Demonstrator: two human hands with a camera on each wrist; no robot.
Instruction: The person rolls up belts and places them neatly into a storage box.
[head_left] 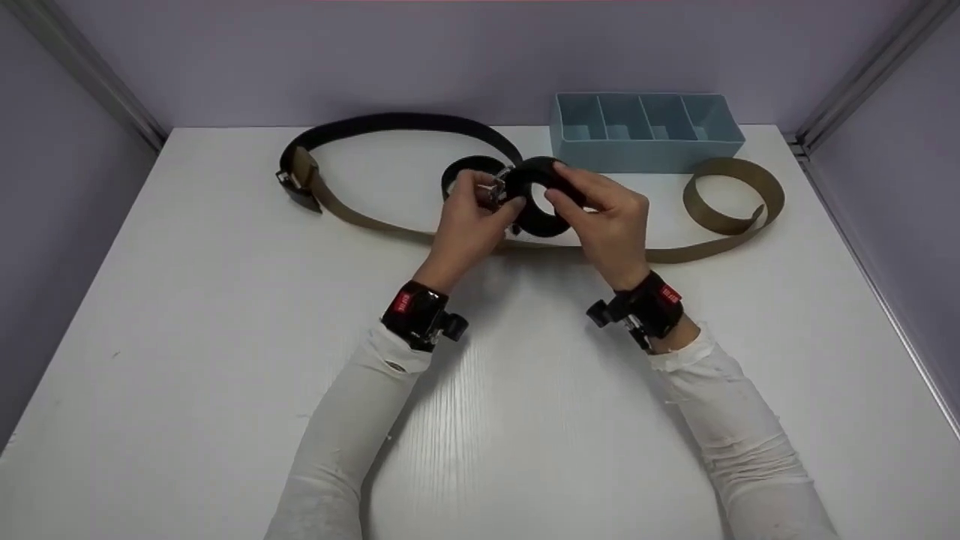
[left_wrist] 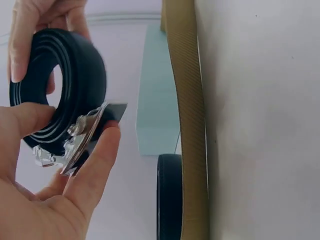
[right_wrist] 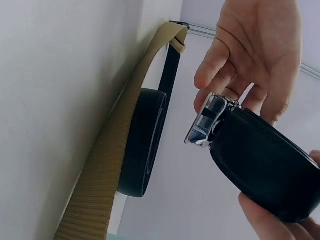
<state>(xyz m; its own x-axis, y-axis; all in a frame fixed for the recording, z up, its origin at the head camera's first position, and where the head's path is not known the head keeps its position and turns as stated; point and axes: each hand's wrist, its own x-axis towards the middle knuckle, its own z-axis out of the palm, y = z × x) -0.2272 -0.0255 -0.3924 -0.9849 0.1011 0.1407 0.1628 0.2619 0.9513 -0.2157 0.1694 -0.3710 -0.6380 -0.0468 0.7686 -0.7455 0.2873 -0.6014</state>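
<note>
Both hands hold a tightly rolled black belt above the table. My left hand grips its shiny metal buckle, the thumb against the roll's inner edge. On the far side, my right hand pinches the roll between thumb and fingers. A tan webbing belt runs across the table behind the hands, its right end curled in a loop. A black strap arcs behind it from a buckle at the left. Another black coil stands beside the tan webbing, partly hidden by the left hand in the head view.
A blue-grey box with several open compartments stands at the back right, against the rear wall. Side walls border the white table. Each wrist wears a black strap with a small camera.
</note>
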